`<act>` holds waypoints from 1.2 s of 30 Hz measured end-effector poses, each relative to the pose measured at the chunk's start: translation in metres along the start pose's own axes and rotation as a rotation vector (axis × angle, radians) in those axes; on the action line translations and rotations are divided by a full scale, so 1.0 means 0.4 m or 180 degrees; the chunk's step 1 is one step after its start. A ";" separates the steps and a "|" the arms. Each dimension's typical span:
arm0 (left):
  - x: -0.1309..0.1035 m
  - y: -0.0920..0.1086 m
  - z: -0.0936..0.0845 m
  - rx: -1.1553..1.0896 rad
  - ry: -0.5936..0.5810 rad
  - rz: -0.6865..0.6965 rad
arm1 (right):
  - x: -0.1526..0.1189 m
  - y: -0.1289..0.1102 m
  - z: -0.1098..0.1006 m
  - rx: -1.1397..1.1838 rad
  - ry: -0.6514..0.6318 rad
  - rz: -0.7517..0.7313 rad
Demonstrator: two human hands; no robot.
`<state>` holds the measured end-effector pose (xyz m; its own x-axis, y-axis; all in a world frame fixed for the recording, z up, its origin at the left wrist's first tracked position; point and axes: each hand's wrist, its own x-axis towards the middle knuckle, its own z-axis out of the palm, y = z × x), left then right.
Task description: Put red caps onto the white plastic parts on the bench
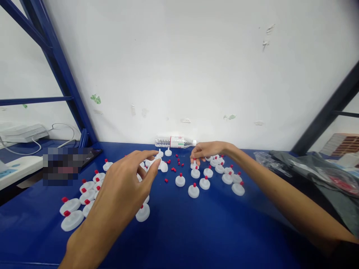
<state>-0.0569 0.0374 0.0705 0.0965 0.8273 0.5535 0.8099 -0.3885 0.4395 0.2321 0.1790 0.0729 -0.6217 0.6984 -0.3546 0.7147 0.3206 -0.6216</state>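
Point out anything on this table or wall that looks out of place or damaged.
The clear bottle lies on its side by the wall, which has scuffed patches. Small red caps lie scattered loose mid-table, though that may be normal here.

L hand (127, 179): thumb/index apart; R hand (206, 149): fingers down, wrist bent.

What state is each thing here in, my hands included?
Left hand, grip unclear.
Right hand, fingers bent at a white lid, grip unclear.
Bottle, on its side, capped.
Front white lids, red-capped.
White lid by bottle, uncapped.
Red caps, loose, scattered.
Clear plastic, crumpled.
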 end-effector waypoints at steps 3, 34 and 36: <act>0.003 -0.002 0.000 -0.0002 -0.0011 0.0026 | 0.003 0.005 0.003 -0.0085 -0.0031 0.0029; 0.007 -0.004 -0.016 -0.0035 -0.0121 -0.0037 | 0.034 -0.103 0.091 -0.0911 0.1664 -0.1170; 0.008 -0.005 -0.019 -0.0039 -0.0118 -0.0054 | 0.059 -0.124 0.131 -0.1208 0.1630 -0.1379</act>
<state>-0.0626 0.0376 0.0767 0.1044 0.8481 0.5194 0.8043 -0.3792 0.4574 0.1653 0.1460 0.0586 -0.7113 0.6399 0.2907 0.5597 0.7659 -0.3163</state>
